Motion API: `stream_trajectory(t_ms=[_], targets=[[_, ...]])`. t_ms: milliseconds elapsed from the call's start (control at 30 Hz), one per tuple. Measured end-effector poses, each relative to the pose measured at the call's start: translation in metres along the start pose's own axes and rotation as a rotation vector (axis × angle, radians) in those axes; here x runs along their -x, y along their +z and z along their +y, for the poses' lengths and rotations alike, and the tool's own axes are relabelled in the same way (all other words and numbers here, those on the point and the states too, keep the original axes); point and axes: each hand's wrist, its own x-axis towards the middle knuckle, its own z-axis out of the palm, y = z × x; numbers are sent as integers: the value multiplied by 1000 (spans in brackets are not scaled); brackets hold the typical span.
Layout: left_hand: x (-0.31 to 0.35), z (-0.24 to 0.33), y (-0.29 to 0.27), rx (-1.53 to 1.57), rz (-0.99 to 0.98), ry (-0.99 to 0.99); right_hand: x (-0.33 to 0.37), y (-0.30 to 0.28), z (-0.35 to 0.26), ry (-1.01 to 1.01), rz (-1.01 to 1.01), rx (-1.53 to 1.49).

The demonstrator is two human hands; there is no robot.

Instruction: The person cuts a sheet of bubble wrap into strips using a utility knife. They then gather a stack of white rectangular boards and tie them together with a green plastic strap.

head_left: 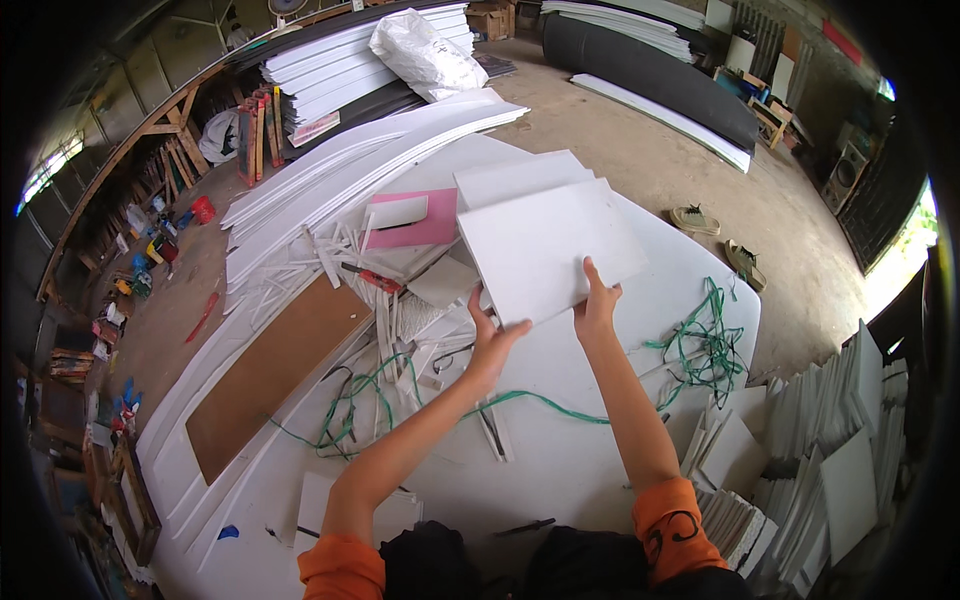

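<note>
In front of me I hold a white rectangular foam board (545, 240), slightly tilted, by its near edge. My left hand (490, 345) grips its near left corner, thumb along the edge. My right hand (597, 305) grips the same edge farther right, with the thumb on top and the other fingers hidden underneath. Another white board (520, 175) lies behind it, partly covered. Left of the held board are a pink sheet (437, 228) with a white piece on it, and a red-handled cutter (378, 279) among white offcut strips (325, 260).
Everything rests on large white sheets (560, 450). A brown board (275, 375) lies at left, tangled green strapping (710, 345) at right. Stacked white panels (850, 490) stand at near right. Shoes (695, 220) sit beyond the sheet's right edge; a white sack (425, 55) rests on stacked sheets at back.
</note>
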Motion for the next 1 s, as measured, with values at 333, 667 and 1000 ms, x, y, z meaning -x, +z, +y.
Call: stream_trajectory(t_ms=[333, 667, 1000], targets=[[16, -54, -94, -205, -84, 50, 62, -64, 3, -84, -291, 532], [75, -85, -92, -540, -148, 179, 119, -129, 52, 11, -439, 921], [55, -90, -81, -519, -120, -21, 92, -121, 56, -8, -262, 966]])
